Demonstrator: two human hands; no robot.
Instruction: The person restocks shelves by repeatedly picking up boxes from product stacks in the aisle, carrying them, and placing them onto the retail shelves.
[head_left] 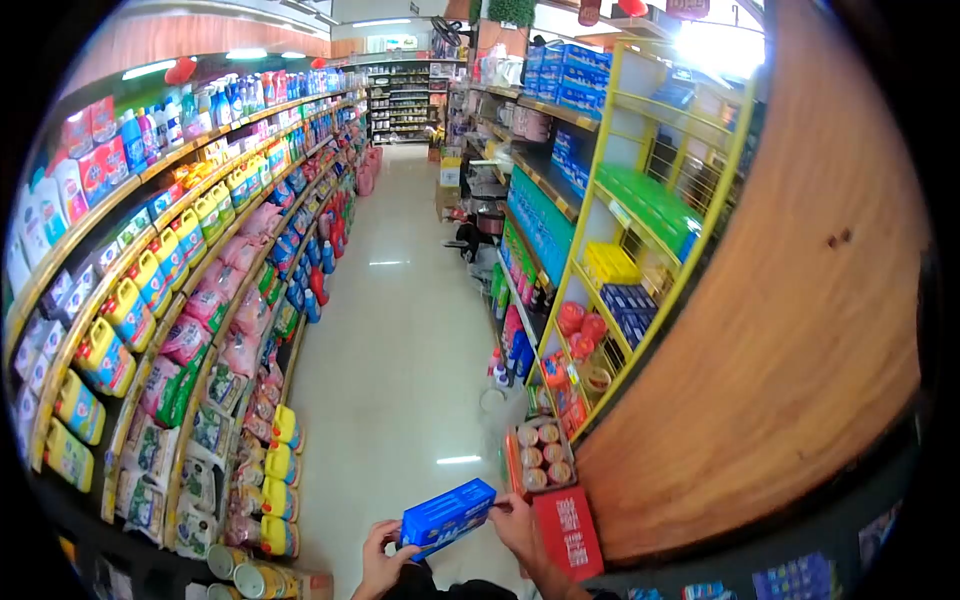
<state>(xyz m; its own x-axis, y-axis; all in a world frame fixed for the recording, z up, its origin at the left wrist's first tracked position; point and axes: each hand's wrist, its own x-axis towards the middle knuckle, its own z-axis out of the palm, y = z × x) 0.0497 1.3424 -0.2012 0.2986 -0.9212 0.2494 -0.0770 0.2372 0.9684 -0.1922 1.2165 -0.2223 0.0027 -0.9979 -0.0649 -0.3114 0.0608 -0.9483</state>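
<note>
The blue box point(447, 515) is between the hands: the left hand point(383, 556) pinches one end, forearm cut off below; the right hand point(513, 525) pinches the other, some fingers hidden. Right of it, a red box point(570, 530) bears illegible lettering.

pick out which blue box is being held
The blue box at bottom centre, between the left hand and right hand; the blue packs at upper right sit on a shelf.
</note>
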